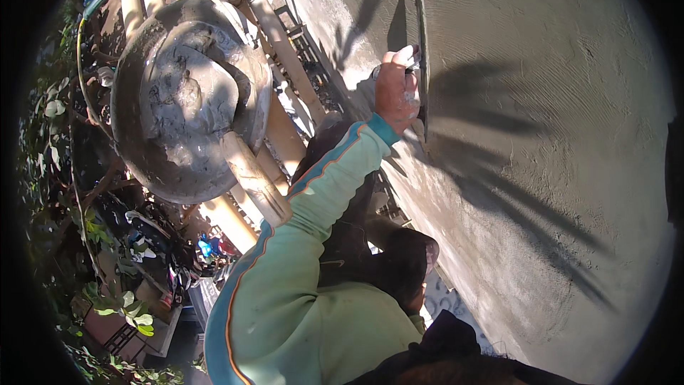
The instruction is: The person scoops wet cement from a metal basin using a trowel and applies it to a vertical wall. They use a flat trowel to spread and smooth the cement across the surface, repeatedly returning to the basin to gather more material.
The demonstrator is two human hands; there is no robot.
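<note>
Leftward, glossy leaves (53, 108) crowd beside a round, grime-dulled pan (128, 125), where lumpy grey mortar (187, 100) glistens. Smooth, tubular poles (285, 57) run beneath it, and 1 scuffed wooden handle (255, 178) juts past its rim, close to my pale green sleeve (335, 171). Next comes my left hand (393, 96), its fingers (411, 84) clamped on a long, thin trowel (422, 43), seen edge-on right at the wall (570, 100). That grey, plastered surface spreads rightward, combed with fine ridges and crossed by spiky shadows (470, 80).
</note>
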